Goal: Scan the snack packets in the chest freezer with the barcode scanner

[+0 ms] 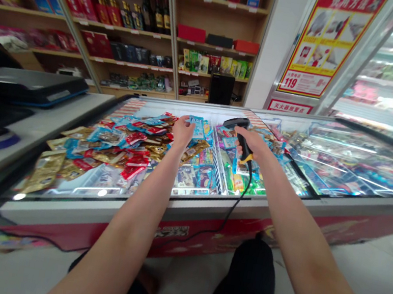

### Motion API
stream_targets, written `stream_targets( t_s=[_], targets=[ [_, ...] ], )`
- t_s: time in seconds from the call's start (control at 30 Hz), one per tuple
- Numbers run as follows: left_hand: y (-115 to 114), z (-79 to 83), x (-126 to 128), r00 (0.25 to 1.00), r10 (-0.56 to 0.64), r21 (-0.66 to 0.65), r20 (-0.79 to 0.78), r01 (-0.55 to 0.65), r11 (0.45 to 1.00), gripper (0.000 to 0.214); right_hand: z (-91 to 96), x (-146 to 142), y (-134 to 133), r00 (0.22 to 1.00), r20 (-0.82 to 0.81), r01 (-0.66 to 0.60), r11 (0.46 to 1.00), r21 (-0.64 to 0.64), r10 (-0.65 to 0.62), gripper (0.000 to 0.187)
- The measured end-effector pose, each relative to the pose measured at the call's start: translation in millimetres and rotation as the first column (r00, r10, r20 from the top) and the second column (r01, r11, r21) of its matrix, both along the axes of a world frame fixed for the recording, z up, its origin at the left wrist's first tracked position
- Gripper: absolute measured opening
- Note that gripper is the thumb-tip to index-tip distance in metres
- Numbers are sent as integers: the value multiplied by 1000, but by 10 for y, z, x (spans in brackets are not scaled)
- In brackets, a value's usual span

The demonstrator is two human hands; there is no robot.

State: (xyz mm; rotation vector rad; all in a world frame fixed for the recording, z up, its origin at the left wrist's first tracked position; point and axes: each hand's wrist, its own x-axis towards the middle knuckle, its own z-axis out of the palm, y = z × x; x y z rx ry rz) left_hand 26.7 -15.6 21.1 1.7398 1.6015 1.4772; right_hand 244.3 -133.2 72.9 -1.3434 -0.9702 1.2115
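Note:
My right hand (251, 144) is wrapped round the handle of a black barcode scanner (236, 122) with a yellow-tipped grip, its head pointing left. My left hand (183, 131) pinches the edge of a light blue snack packet (196, 126) above the glass lid. The packet's printed face is turned toward me. Spread to the left of my left hand is a heap of gold, red and blue snack packets (134, 139) lying on the freezer's glass top. A black cable (233, 207) hangs from the scanner's handle down over the freezer's front edge.
The chest freezer (246, 207) stretches across in front of me, with goods and a white wire divider (218, 163) under its glass. At the left a counter (91, 105) carries a dark flat device (38, 84). Shelves (133, 30) of boxes and bottles stand behind.

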Motion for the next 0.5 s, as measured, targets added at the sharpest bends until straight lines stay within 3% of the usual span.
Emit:
stream_targets(
  t_s=[0.13, 0.27, 0.37, 0.5],
  targets=[
    [-75, 98, -274, 965, 148, -8, -218, -154, 988, 43, -11, 106, 107, 997, -70, 18, 1000, 3, -18, 26],
    [-255, 130, -219, 827, 310, 135, -469, -280, 951, 49, -80, 186, 216, 988, -147, 55, 998, 14, -52, 24],
    [-289, 121, 1, 772, 270, 158, -575, -219, 963, 43, -138, 240, 276, 979, -197, 56, 998, 42, -47, 23],
    [-170, 120, 377, 751, 98, 49, -653, -87, 995, 35, -181, 311, 305, 969, -239, 82, 995, 59, -65, 21]
  ],
)
